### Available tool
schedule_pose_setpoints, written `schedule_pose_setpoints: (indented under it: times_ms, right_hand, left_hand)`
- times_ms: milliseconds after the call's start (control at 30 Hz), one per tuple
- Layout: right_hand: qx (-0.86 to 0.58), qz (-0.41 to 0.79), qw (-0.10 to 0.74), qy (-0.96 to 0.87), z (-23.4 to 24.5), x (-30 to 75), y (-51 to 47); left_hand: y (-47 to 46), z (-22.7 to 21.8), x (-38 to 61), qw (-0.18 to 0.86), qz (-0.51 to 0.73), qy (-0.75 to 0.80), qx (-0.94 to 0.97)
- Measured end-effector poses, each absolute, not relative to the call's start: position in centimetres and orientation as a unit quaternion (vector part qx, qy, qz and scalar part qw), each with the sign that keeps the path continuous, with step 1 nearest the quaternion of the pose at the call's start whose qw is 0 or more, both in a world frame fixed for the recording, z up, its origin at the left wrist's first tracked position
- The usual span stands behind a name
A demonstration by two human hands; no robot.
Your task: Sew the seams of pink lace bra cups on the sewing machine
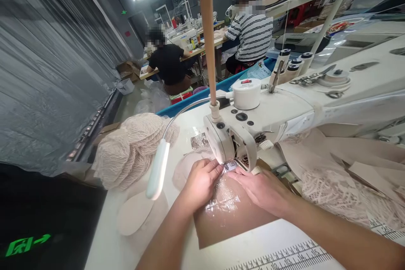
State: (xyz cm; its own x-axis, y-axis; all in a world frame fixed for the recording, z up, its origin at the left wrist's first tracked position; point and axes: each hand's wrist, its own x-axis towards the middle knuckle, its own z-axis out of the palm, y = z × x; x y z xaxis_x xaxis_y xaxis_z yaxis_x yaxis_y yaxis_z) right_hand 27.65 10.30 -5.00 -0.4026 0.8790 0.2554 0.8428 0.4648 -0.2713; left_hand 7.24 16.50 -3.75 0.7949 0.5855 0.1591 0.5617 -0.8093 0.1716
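Observation:
Both my hands rest at the needle of a white sewing machine (253,122). My left hand (200,182) has its fingers curled, pressing down on a beige padded piece (228,215) just left of the presser foot. My right hand (261,187) lies flat with fingers stretched toward the needle, holding the same piece down from the right. A small shiny label (230,166) sits between my fingertips under the foot. Glossy clear film covers part of the piece.
A pile of cream lace cups (133,149) lies to the left, behind a white gooseneck lamp (157,171). Lace fabric (341,196) and beige pieces lie at right. A printed ruler (284,257) runs along the table's near edge. Two people sit at machines in the back.

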Motion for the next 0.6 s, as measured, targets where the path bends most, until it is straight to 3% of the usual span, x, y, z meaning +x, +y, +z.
schedule_pose_setpoints:
  times_ms: [400, 600]
  right_hand:
    - [-0.523, 0.094, 0.190, -0.826, -4.0, 27.8, 10.3]
    - [-0.530, 0.101, 0.198, -0.818, -4.0, 27.9, 10.2]
  left_hand:
    - [15.4, -2.4, 6.7, 0.023, 0.065, 0.374, 0.925]
    - [13.4, -1.7, 7.0, 0.063, 0.060, 0.392, 0.916]
